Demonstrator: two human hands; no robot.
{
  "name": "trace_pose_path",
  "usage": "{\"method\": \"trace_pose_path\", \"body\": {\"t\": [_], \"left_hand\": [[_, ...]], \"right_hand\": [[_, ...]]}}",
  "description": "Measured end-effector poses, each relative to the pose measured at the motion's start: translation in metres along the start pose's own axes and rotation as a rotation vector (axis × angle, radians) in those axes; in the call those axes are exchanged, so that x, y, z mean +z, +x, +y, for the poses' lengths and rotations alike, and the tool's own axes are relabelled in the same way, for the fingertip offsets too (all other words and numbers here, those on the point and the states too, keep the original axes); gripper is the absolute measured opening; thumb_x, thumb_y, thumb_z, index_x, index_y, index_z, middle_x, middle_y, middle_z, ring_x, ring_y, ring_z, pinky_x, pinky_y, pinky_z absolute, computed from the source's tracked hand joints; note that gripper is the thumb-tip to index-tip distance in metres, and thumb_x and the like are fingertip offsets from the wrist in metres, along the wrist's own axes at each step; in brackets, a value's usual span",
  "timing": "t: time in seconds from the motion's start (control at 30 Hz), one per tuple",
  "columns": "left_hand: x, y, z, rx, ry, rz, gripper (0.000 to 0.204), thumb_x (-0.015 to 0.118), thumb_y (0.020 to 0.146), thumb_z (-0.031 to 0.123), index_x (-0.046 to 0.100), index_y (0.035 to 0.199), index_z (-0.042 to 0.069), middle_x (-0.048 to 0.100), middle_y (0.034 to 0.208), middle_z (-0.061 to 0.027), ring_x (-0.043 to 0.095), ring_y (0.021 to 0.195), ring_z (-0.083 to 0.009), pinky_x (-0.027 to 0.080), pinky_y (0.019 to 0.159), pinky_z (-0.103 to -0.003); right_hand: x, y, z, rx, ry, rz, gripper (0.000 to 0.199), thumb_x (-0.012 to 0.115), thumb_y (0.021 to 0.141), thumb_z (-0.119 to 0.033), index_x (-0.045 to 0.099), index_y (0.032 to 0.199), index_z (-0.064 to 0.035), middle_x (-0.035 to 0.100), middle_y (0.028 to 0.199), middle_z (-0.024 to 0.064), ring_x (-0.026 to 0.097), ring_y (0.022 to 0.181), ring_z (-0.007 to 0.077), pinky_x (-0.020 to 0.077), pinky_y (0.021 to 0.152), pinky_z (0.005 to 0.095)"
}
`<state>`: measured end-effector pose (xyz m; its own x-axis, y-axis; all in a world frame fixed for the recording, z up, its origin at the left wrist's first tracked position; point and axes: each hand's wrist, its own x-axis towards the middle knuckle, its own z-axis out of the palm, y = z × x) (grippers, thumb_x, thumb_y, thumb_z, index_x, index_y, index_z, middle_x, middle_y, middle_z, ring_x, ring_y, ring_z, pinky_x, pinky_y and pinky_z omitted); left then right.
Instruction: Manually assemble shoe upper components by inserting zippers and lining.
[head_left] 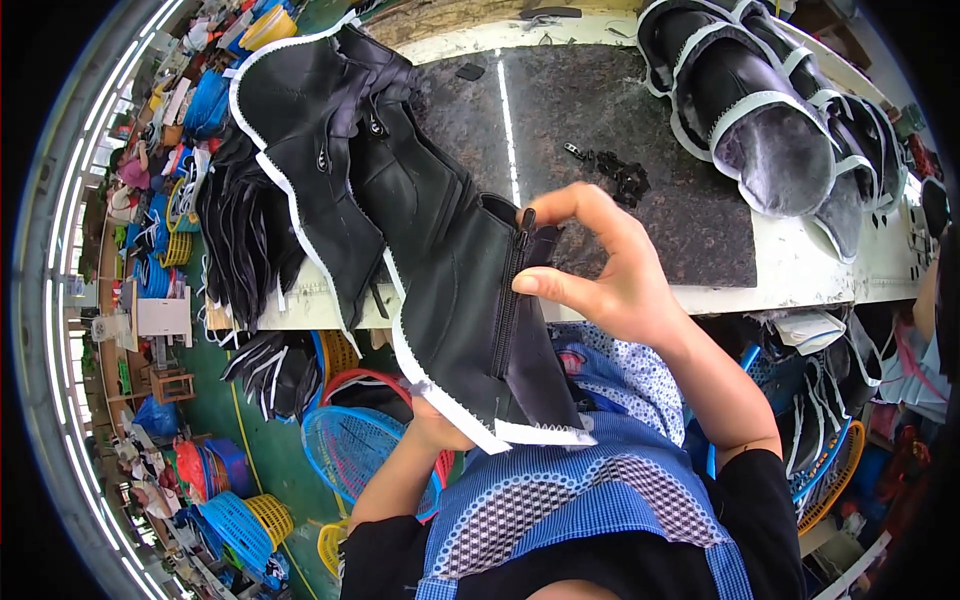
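At the centre of the view, a black boot upper point(470, 320) with a white zigzag-trimmed edge is held up over the near edge of the workbench point(800, 270). The right hand point(610, 270) is closed in a narrow pinch at the top of the upper's zipper point(510, 300), thumb below and fingers curled above, with the zipper pull gripped between them. The left hand point(435, 425) is mostly hidden beneath the upper at about 7 o'clock from the zipper; only the wrist and part of the palm are seen, so its grip cannot be told for certain, though the upper is supported from below by it.

At 10 o'clock from the held piece, a stack of more black boot uppers point(330, 130) is laid on the bench, and it is touched by the top of the held one. Beyond the right hand, at 12 o'clock, a dark granite slab point(620, 110) is set into the bench top, and a small heap of black zipper pulls point(620, 175) is scattered on it. At 2 o'clock, near the far right of the bench, a row of fur-lined boot pieces point(770, 110) is stacked overlapping.

Below the bench, at 7 o'clock, a blue mesh basket point(345, 440) is seen on the green floor point(270, 450), with more blue and yellow baskets point(245, 520) farther toward 8 o'clock. A blue patterned apron point(600, 480) is worn at 6 o'clock.
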<state>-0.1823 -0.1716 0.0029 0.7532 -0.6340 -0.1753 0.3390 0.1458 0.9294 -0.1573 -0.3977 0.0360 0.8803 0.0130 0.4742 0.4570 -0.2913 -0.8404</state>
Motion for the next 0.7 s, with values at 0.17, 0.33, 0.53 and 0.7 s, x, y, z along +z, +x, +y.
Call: {"method": "trace_pose_path", "body": {"t": [0.17,0.33,0.53,0.7], "left_hand": [[0.028,0.014,0.021,0.279,0.355,-0.056,0.073,0.073,0.08,0.02,0.038,0.14,-0.002,0.047,0.138,-0.0162,0.049,0.125,-0.0268,0.04,0.106,-0.04],[0.068,0.026,-0.006,0.546,0.904,-0.391,0.05,0.07,0.081,0.03,0.06,0.125,0.01,0.05,0.134,-0.0155,0.044,0.13,-0.0344,0.034,0.108,-0.046],[0.121,0.056,-0.002,0.723,0.764,-0.836,0.039,0.071,0.082,0.021,0.059,0.117,0.008,0.048,0.135,-0.0202,0.052,0.121,-0.0326,0.043,0.101,-0.044],[0.102,0.061,0.0,0.571,0.689,-0.698,0.028,0.069,0.081,0.012,0.062,0.107,0.004,0.058,0.127,-0.0152,0.062,0.105,-0.031,0.052,0.089,-0.039]], "right_hand": [[-0.022,-0.033,-0.014,0.28,0.258,-0.083,0.082,0.081,0.074,-0.031,0.04,0.138,0.0001,0.045,0.137,0.0139,0.055,0.114,0.0239,0.0469,0.094,0.0378],[-0.042,-0.061,-0.063,0.268,-0.209,-0.237,0.113,0.085,0.062,-0.032,0.02,0.147,0.0019,0.032,0.143,0.031,0.047,0.122,0.0472,0.0446,0.098,0.044],[-0.135,-0.083,-0.058,0.479,-0.354,0.146,0.062,0.068,0.065,-0.001,0.055,0.126,-0.0005,0.064,0.114,0.0171,0.061,0.111,0.0251,0.0448,0.096,0.0342],[-0.231,-0.055,-0.021,0.253,-0.892,0.276,0.049,0.05,0.067,0.01,0.063,0.113,-0.0017,0.067,0.104,0.0199,0.064,0.105,0.0336,0.0474,0.091,0.0334]]}}
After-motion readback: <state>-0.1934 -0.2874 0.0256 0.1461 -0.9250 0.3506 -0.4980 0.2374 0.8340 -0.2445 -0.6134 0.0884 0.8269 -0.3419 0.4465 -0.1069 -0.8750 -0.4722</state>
